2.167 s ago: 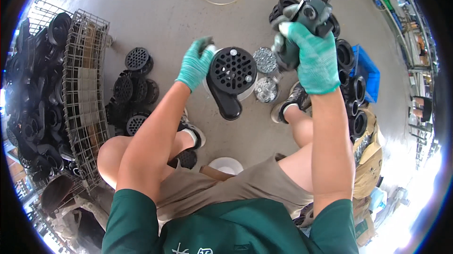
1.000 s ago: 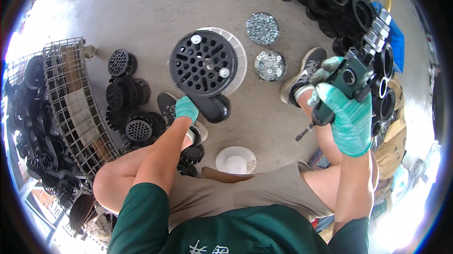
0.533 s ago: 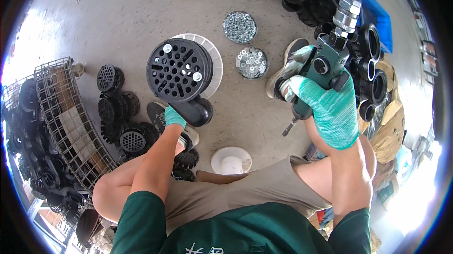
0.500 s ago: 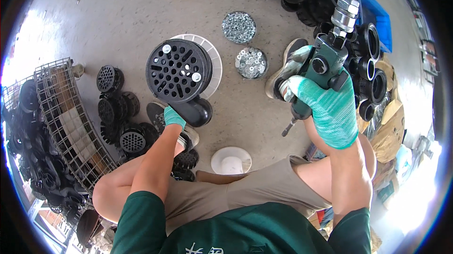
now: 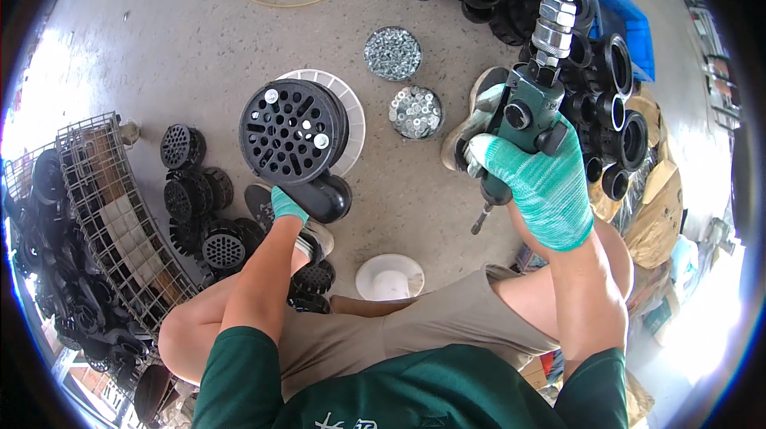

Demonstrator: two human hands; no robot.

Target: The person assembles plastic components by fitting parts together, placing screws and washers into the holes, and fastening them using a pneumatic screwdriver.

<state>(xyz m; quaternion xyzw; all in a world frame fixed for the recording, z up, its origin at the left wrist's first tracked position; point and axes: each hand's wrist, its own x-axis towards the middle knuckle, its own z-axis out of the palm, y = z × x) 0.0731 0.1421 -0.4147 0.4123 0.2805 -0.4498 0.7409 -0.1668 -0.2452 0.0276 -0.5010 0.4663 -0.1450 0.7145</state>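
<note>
My left hand (image 5: pixel 288 205), in a green glove, grips the underside of a black perforated fitting (image 5: pixel 275 142) with a bent pipe end; its fingertips are hidden behind the part. Two light bolt heads show on the perforated face, at its upper left and right side. Beneath the fitting, a white ribbed round stand (image 5: pixel 355 122) sticks out. My right hand (image 5: pixel 542 190), gloved too, is wrapped round a dark green air screwdriver (image 5: pixel 523 106). Its bit points down toward the floor, apart from the fitting. A metal coupling and yellow hose run up from the tool.
A bowl of bolts (image 5: pixel 392 53) and a bowl of washers (image 5: pixel 416 112) stand between my hands. Black perforated parts (image 5: pixel 223 248) and a wire basket (image 5: pixel 120 214) lie left. Black pipe fittings (image 5: pixel 614 66) and a blue crate (image 5: pixel 634 26) are right. A white dish (image 5: pixel 389 276) sits near my legs.
The view has shifted slightly, so floor things sit a little lower and farther left. The air screwdriver has moved slightly left; both hands keep their hold.
</note>
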